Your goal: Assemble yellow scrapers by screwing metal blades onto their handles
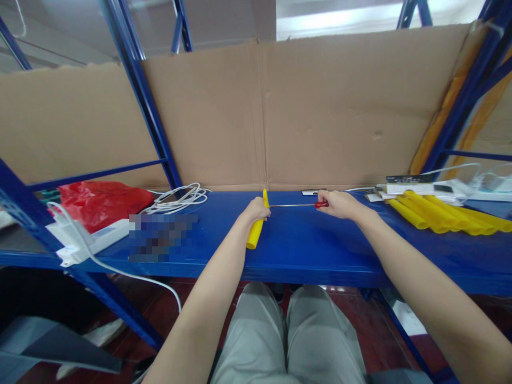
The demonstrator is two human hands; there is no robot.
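Note:
Near the middle of the blue shelf top, my left hand (258, 210) is closed around a yellow tube (254, 234), which stands out above and below the fingers. My right hand (335, 204) grips the red handle of a screwdriver (294, 205). Its thin metal shaft lies level and points left, with the far end at the tube beside my left fingers. Whether the tip touches or enters the tube is too small to tell.
Several yellow tubes (450, 213) lie at the right by white boxes (410, 186). At the left are a red plastic bag (102, 202), a white power strip (108, 236) and a coiled white cable (182, 200). Cardboard (320, 112) stands behind the blue shelf (300, 240).

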